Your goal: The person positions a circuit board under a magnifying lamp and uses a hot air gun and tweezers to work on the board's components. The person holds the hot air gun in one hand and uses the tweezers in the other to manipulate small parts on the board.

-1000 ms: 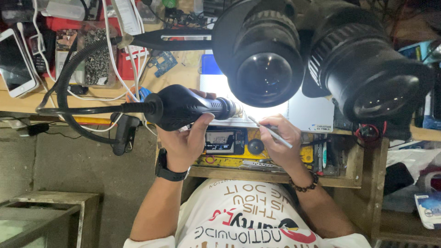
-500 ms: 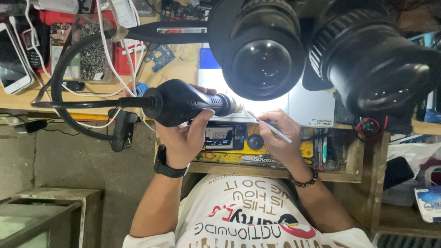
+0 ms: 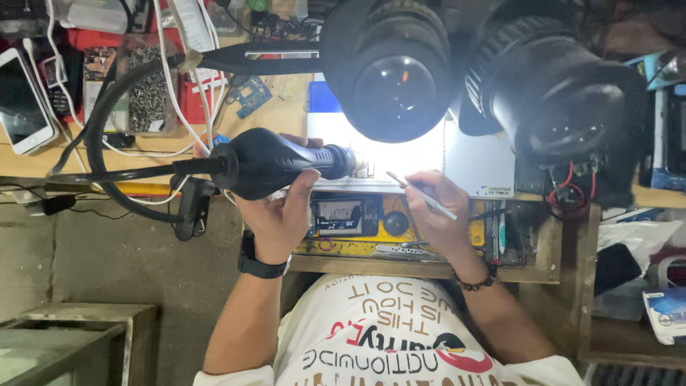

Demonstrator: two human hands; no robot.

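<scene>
My left hand, with a black watch on the wrist, is wrapped around the black handle of a hot-air tool. Its metal nozzle points right at a brightly lit work spot under a microscope. My right hand, wearing a bead bracelet, pinches thin metal tweezers whose tip reaches toward the same lit spot. The glare hides what lies on the spot. Two large black microscope eyepieces hang close in front of the camera.
A thick black hose loops left from the tool. A white phone, a small blue circuit board, parts boxes and white cables crowd the wooden bench. A yellow shelf with a small display unit sits under the bench edge.
The view has shifted slightly and the eyepieces sit a little differently in frame. Both hands keep their grips and stay at the lit spot.
</scene>
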